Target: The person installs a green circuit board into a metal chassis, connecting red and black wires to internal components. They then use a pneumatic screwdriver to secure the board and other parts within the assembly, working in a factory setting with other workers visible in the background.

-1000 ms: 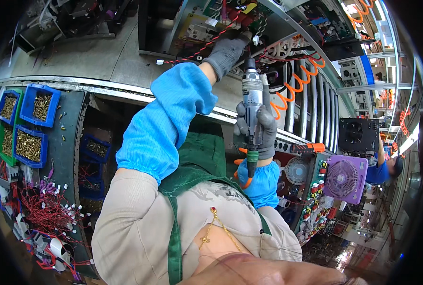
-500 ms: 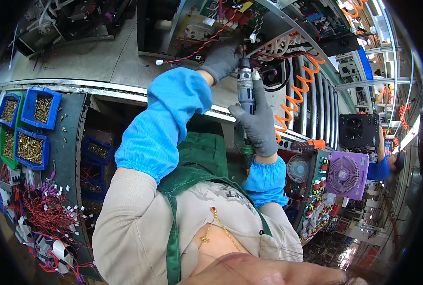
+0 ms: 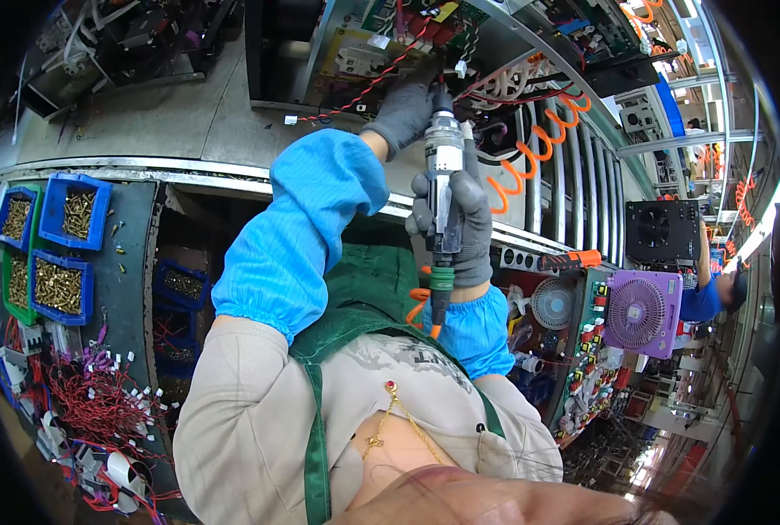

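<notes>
My right hand (image 3: 467,214), in a grey glove, is wrapped round a silver and dark air screwdriver (image 3: 443,162). The tool's tip points away from me into an open metal chassis (image 3: 320,52), and its green collar and orange hose end lie toward my chest. Beside the tip, my left hand (image 3: 403,118), also gloved in grey, reaches into the chassis with its fingers closed together. Shadow and the tool hide its fingertips, so what they pinch cannot be made out. A twisted red wire (image 3: 381,80) with a white connector runs out just left of that hand.
Blue bins of brass screws (image 3: 62,284) and a heap of red wires (image 3: 92,389) lie to my left. An orange coiled hose (image 3: 543,149) hangs over metal rollers (image 3: 574,179) at right. Beyond are a purple fan (image 3: 642,313) and another person's blue sleeve (image 3: 698,302).
My right hand's fingers, earlier stretched along the screwdriver, have curled round its body. The tool's rear end has swung toward my chest and left. My left hand has shifted slightly within the chassis.
</notes>
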The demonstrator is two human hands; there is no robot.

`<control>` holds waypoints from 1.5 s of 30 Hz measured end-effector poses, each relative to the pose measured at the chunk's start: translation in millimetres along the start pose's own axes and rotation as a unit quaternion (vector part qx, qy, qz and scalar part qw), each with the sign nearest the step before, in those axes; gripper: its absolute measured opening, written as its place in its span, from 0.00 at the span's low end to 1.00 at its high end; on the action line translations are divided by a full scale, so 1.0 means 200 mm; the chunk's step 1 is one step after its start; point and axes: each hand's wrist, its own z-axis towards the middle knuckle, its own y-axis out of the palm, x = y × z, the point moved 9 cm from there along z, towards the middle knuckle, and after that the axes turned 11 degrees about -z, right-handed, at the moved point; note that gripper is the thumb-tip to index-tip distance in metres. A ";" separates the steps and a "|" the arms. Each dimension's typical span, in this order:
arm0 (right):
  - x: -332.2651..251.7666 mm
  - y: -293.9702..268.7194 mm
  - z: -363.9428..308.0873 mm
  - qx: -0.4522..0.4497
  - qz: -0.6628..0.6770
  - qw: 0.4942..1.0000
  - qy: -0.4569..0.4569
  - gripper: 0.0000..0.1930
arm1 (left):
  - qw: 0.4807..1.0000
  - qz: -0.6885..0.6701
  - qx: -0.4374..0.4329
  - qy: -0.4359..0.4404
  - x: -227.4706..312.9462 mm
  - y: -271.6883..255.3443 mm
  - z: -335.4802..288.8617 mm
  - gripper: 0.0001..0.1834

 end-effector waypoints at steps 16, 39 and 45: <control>0.01 -0.01 0.00 -0.009 -0.064 0.998 -0.020 0.43 | 0.891 -0.337 0.033 -0.303 -0.31 -0.23 -0.25 0.16; 0.15 -0.07 -0.17 -0.096 -0.287 0.944 0.128 0.55 | 0.953 -0.160 -0.037 -0.254 -0.21 -0.49 -0.14 0.19; 0.23 -0.11 -0.17 -0.112 -0.104 0.980 0.128 0.61 | 0.966 -0.166 -0.064 -0.188 -0.13 -0.50 -0.11 0.21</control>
